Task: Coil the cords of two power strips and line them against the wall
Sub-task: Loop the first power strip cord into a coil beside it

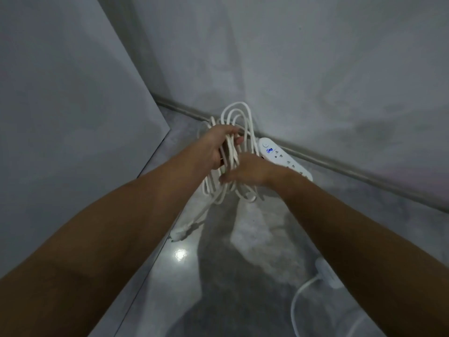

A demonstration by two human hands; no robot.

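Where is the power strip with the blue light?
In the head view, the power strip lies on the floor against the wall, just beyond the right hand and right of the coiled cord.

Dim, soft-focus, glare on floor.

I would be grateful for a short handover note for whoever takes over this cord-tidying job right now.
Left hand: grips the coiled cord at the middle of its loops.
Right hand: lies on the lower loops; I cannot tell whether it grips them.
First power strip: on the floor along the wall, blue display lit.
Second strip: on the floor nearer the person, partly hidden by the right arm, its loose cord uncoiled.
Done: first cord mostly looped.
Left: gather the hanging tail, set the coil down, coil the second cord, line that strip against the wall.
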